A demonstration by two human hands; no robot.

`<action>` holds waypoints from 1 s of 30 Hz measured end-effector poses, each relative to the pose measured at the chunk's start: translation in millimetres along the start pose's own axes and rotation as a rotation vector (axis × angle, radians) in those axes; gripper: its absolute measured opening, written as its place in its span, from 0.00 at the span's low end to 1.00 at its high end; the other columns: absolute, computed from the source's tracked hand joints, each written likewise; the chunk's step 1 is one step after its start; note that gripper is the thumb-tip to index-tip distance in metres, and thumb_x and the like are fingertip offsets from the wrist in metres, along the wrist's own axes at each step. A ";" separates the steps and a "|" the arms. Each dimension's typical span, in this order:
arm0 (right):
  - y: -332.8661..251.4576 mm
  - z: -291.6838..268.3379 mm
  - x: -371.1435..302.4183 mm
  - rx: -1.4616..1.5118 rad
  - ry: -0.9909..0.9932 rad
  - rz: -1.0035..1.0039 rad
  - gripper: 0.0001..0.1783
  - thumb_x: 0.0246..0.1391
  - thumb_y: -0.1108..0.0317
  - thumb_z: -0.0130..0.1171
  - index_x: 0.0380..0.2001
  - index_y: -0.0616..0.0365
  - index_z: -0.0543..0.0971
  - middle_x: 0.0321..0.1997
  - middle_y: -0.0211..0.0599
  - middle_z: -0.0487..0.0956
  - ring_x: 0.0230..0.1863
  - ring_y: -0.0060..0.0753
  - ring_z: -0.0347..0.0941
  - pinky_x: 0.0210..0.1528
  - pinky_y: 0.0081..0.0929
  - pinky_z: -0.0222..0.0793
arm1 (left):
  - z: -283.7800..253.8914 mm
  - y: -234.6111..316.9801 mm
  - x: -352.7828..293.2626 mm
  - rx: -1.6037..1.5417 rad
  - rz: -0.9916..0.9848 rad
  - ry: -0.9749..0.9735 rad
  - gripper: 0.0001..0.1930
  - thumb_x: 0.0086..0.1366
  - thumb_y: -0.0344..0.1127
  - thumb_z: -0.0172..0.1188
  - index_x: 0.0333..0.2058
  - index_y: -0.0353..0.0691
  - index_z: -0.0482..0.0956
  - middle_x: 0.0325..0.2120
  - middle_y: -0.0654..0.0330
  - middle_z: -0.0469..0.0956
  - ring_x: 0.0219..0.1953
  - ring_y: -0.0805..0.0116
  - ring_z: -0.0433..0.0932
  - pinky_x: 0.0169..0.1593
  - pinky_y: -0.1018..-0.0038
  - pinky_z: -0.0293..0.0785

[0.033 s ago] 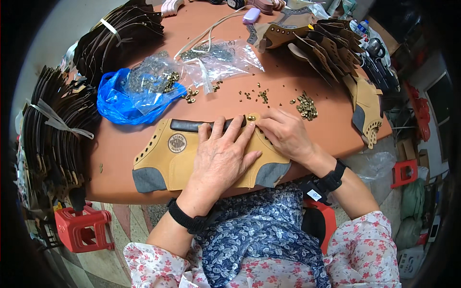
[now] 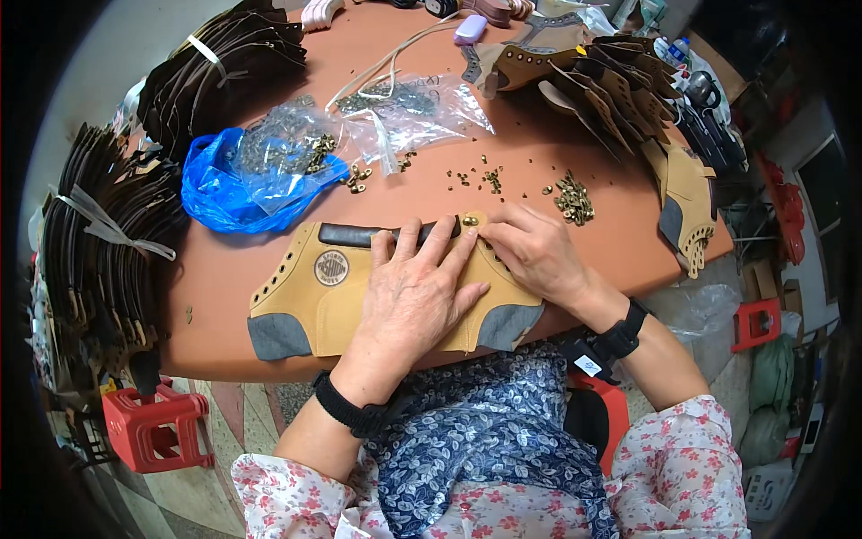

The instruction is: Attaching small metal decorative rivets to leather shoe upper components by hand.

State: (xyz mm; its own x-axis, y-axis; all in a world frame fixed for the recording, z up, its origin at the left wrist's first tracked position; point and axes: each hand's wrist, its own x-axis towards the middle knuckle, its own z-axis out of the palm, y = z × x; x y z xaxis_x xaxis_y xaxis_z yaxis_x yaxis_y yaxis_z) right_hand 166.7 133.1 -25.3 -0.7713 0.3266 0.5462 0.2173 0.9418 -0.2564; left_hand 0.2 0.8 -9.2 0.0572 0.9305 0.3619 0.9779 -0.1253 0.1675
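A tan shoe upper (image 2: 341, 310) with grey corner patches, a dark collar strip (image 2: 355, 235) and a round printed badge lies flat at the table's near edge. My left hand (image 2: 409, 292) rests on its middle, palm down with fingers spread, pressing it to the table. At the upper's right eyelet edge, my right hand (image 2: 539, 256) has its fingers pinched together on the material. Just left of those fingertips, a small brass lace hook (image 2: 470, 221) sits at the top corner. The right fingertips partly cover the eyelet row there.
Loose brass hooks (image 2: 573, 199) lie heaped beyond my right hand, with more scattered leftward. A blue plastic bag (image 2: 215, 184) and clear bags hold metal parts. Tied dark uppers (image 2: 108, 238) stack at left; brown uppers (image 2: 620, 85) pile back right. A tan upper (image 2: 684, 193) hangs over the right edge.
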 end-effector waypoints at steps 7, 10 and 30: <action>-6.4 -6.6 -0.9 0.043 -0.020 0.012 0.10 0.50 0.73 0.61 0.37 0.59 0.82 0.39 0.36 0.78 0.40 0.41 0.77 0.43 0.36 0.75 | -0.9 0.3 -0.9 0.002 -0.007 0.003 0.29 0.61 0.55 0.62 0.57 0.49 0.77 0.56 0.59 0.73 0.56 0.56 0.68 0.59 0.57 0.61; -8.0 -9.7 -2.4 0.053 -0.039 0.024 0.09 0.51 0.72 0.60 0.37 0.60 0.82 0.40 0.37 0.78 0.41 0.41 0.77 0.45 0.36 0.74 | -1.6 1.5 -0.2 -0.007 -0.012 -0.011 0.28 0.62 0.55 0.62 0.57 0.49 0.77 0.56 0.59 0.73 0.56 0.57 0.68 0.60 0.57 0.60; -14.7 -7.1 -12.5 0.057 -0.057 0.141 0.18 0.57 0.64 0.60 0.49 0.63 0.79 0.52 0.44 0.77 0.49 0.46 0.76 0.52 0.39 0.72 | -0.2 -0.2 0.0 -0.012 -0.005 0.018 0.28 0.60 0.54 0.63 0.56 0.47 0.78 0.56 0.58 0.73 0.57 0.56 0.68 0.59 0.56 0.61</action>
State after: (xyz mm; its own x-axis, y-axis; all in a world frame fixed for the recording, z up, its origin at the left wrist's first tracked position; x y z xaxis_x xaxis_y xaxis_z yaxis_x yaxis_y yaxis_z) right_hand 177.4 115.7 -22.7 -0.7687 0.4485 0.4559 0.2928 0.8806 -0.3726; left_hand 0.0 0.7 -9.0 0.0488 0.9247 0.3776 0.9757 -0.1250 0.1799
